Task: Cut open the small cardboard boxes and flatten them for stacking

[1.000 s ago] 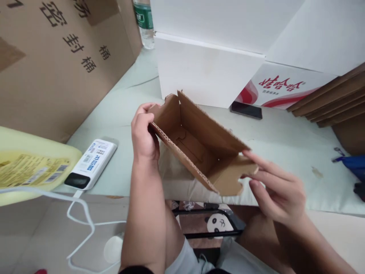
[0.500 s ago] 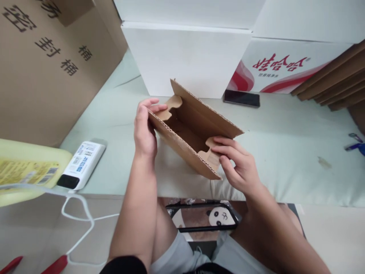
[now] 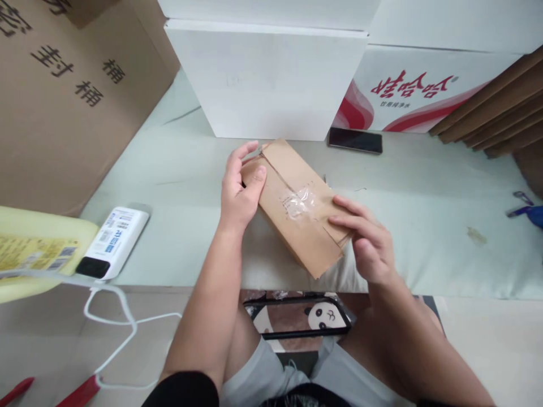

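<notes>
A small brown cardboard box (image 3: 280, 195) sits tilted between my hands over the green-covered surface, its two long top flaps folded inward so that the inside is hidden. A patch of clear tape (image 3: 300, 203) clings to the flaps around their seam. My left hand (image 3: 241, 189) is closed on the far left end, thumb on top and fingers at the side. At the opposite end my right hand (image 3: 368, 237) grips the box, two fingers lying across the flap and the thumb near the corner.
White cartons (image 3: 267, 79) stand behind the box, with a dark phone (image 3: 355, 140) at their foot. On the left are a large carton (image 3: 76, 130), a yellow container (image 3: 42, 243) and a white device (image 3: 114, 240) with a cable (image 3: 127, 305). A panda picture (image 3: 292, 316) lies below the edge.
The box's long flaps stood up with the inside showing; now they are folded down over it. Both hands have shifted slightly right, and the left thumb has come onto the top.
</notes>
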Tool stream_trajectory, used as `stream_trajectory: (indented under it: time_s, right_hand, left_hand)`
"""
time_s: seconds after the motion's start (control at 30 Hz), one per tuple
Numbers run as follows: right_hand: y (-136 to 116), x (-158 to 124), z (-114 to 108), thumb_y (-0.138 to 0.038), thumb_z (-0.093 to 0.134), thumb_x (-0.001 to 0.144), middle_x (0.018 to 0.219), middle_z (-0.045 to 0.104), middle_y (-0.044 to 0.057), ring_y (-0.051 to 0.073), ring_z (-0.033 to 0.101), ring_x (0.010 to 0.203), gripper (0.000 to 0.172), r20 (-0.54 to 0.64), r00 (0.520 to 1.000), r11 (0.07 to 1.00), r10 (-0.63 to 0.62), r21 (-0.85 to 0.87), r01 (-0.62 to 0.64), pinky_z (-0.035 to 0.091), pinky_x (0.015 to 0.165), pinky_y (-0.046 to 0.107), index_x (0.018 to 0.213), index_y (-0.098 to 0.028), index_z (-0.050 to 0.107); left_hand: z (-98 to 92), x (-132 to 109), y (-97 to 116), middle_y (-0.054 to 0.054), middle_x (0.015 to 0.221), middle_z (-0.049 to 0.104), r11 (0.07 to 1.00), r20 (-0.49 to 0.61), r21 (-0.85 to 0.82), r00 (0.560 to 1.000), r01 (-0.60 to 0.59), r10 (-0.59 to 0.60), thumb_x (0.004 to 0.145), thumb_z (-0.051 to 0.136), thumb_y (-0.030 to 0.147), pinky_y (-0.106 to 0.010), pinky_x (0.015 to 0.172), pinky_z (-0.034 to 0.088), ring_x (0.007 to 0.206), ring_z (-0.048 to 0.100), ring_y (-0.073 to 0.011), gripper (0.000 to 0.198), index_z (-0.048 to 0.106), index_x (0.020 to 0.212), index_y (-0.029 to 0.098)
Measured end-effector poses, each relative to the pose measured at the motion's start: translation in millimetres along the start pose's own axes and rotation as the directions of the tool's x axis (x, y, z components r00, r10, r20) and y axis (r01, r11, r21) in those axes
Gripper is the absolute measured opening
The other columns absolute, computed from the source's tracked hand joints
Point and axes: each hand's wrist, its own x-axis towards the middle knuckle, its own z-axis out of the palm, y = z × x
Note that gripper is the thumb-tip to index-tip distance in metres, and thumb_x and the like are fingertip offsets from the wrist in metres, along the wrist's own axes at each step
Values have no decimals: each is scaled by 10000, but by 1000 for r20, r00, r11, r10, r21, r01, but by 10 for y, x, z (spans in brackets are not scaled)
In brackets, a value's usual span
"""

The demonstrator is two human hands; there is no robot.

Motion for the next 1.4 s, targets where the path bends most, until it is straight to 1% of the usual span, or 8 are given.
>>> stream_trajectory:
  time_s: [0.33, 0.43, 0.6, 0.7, 0.8, 1.0, 1.13, 1.4]
  right_hand:
    - [143, -73, 103, -544, 512, 983, 1443, 601, 86, 323, 580, 1353, 378, 65, 996, 990, -62, 132, 53, 518, 1088, 548, 1216, -303, 685]
    - [267, -117, 151, -585, 487, 984, 1493, 560, 82, 291, 608, 1309, 482, -28, 998, 963, 61, 265, -51, 542, 1051, 506, 1398, -345, 542]
    - [390, -68, 197, -682, 415, 979, 1274, 686, 102, 266, 658, 1168, 546, 11, 949, 921, 316, 234, -310, 550, 1003, 474, 1267, -261, 610]
    - [348, -30, 185, -657, 428, 999, 1334, 688, 103, 269, 644, 1241, 541, 137, 939, 919, 315, 202, -338, 489, 1116, 512, 1293, -249, 626]
    - [249, -24, 154, -638, 451, 1006, 1507, 588, 105, 285, 565, 1390, 574, 208, 964, 945, 168, 244, -217, 443, 1187, 534, 1438, -271, 543]
    - [165, -54, 115, -541, 484, 1018, 1694, 353, 43, 310, 259, 1607, 665, 245, 957, 976, -158, 189, 112, 265, 1303, 611, 1626, -359, 288]
    - [206, -42, 109, -414, 552, 1010, 1748, 211, 6, 272, 238, 1616, 810, 122, 972, 972, -200, 147, 181, 248, 1320, 583, 1669, -408, 80]
    - [63, 63, -57, -384, 545, 1016, 1618, 451, 54, 297, 433, 1516, 533, 57, 967, 969, -246, 20, 246, 395, 1255, 537, 1544, -363, 477]
  left_hand:
    - [-64, -10, -52, -83, 1292, 644, 954, 78, 276, 992, -115, 97, 951, 591, 347, -456, 1097, 540, 1299, 592, -284, 244, 793, 1061, 267]
    - [-99, 5, -49, -72, 1288, 660, 967, 30, 246, 998, -66, 60, 925, 619, 329, -462, 1157, 487, 1319, 584, -279, 214, 804, 1013, 269]
    - [-233, 83, -29, -58, 1198, 720, 990, -193, 44, 973, 134, -123, 904, 614, 373, -407, 1134, 496, 1247, 635, -257, 225, 780, 972, 237]
    - [-292, 102, -10, -56, 1147, 737, 966, -333, -137, 908, 221, -255, 868, 584, 400, -354, 1010, 561, 1171, 657, -239, 272, 762, 962, 217]
    - [-288, 66, -34, -51, 1125, 719, 898, -351, -255, 831, 358, -431, 836, 604, 494, -313, 785, 600, 1047, 676, -234, 320, 737, 987, 245]
    - [-110, -82, -165, -73, 690, 611, 672, 41, -202, 692, 712, -721, 836, 383, 863, -300, 511, 518, 701, 666, -257, 701, 640, 859, 211]
    - [-30, -124, -129, -62, 536, 515, 583, 311, -32, 562, 812, -766, 746, 228, 1000, -297, 427, 429, 542, 609, -255, 920, 654, 886, 197]
    - [3, -163, -3, -17, 408, 440, 494, 457, 261, 345, 829, -820, 715, 131, 1018, -242, 363, 223, 363, 485, -155, 945, 608, 778, 204]
